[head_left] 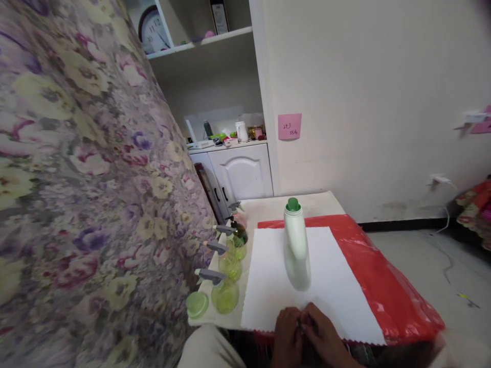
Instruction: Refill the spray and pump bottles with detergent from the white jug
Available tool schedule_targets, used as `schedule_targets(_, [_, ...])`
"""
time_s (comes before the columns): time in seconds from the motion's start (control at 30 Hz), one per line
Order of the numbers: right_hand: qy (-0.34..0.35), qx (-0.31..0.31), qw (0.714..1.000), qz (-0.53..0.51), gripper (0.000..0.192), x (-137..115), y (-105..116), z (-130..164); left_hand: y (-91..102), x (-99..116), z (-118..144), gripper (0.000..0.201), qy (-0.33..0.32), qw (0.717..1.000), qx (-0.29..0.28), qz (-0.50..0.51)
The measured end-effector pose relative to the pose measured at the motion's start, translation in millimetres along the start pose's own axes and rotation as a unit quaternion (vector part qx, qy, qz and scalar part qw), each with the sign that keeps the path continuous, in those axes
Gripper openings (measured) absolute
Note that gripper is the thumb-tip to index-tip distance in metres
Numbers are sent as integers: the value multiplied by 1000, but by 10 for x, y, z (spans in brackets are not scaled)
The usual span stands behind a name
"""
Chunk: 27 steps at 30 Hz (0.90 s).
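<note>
White cloth (268,286) edge lies under both hands, left hand (287,335) and right hand (326,335) seemingly pinching together.

A lived-in home room: floral curtain (76,179) hangs left, wall clock (152,30) sits on the far shelving, white cupboard (240,174) below carries cluttered household bottles, a plug trails right.

pink sticky note (289,126) reads "29.3", clock (153,29) numerals
</note>
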State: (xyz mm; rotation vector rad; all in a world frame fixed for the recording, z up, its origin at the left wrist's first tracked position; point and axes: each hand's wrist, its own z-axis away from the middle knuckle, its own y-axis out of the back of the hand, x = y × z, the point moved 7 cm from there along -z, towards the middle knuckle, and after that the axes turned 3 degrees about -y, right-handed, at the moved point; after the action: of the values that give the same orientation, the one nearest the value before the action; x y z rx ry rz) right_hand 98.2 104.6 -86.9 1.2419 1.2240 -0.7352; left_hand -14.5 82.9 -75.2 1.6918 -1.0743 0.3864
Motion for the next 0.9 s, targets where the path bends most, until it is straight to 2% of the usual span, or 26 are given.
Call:
schedule_targets(0.17, [2,1,1000,2,5,-15,-6,6,18,15,-18,22,-7,1000,7,-4])
schedule_targets(0.4, [-9,-8,1000,3,7,-94,3,17,0,-39,-12,23,-8,1000,7,-9])
schedule_targets(0.6, [-11,-10,1000,21,8,-55,3,31,6,-39,-29,24,-14,1000,10,-26])
schedule_targets(0.9, [19,-7,999,24,4,-38,-3,18,1,-49,-24,23,-70,996,23,-45])
